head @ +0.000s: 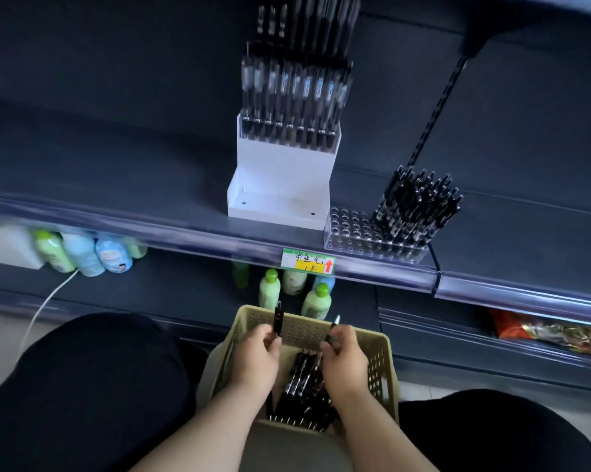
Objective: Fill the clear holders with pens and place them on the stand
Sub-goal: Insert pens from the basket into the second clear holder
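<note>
A beige perforated basket (384, 362) between my knees holds a heap of black pens (304, 386). My left hand (256, 352) grips one black pen (278, 318) upright above the basket. My right hand (343, 356) pinches another black pen (333, 327), tilted right. On the dark shelf stands a white stepped stand (280, 185) whose upper tiers carry holders full of pens (294, 93); its lowest step is bare. To its right sits a clear holder (352, 233), its right half packed with black pens (420, 206), the left holes empty.
A price label (308, 261) hangs on the shelf's clear front rail. Several green and blue bottles (83, 253) stand on the lower shelf, some right behind the basket (316, 301). A white cable (45, 301) runs down at left. Snack packets (552, 330) lie at lower right.
</note>
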